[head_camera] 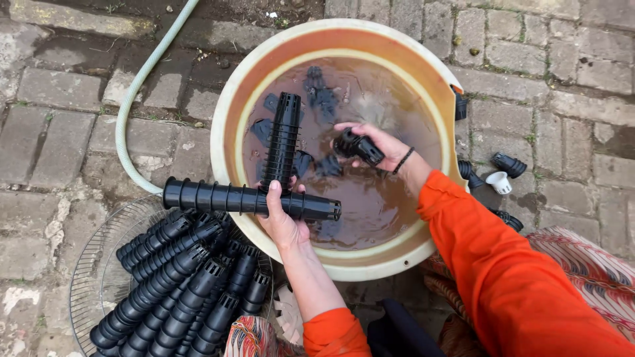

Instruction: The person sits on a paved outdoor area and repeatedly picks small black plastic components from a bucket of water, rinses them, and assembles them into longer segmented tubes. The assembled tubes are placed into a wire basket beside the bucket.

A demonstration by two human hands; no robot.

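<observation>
Black slotted tubes (pixel 251 199) in left hand (pixel 283 221); right hand (pixel 383 145) grips another over basin (pixel 225 112).

Your sleeves (pixel 516 277): bright orange. Stacked net pots (pixel 251 198) in your left hand (pixel 284 221): black, slotted. Basin (pixel 228 112): cream rim, tan inner wall, murky brown water. Hose (pixel 142 79): pale green. Wire rack (pixel 92 271): grey grid. Small cup (pixel 499 182): white. Paving bricks (pixel 59 132): grey-brown, mossy joints. Your cloth (pixel 589 258): red-cream wavy print.
</observation>
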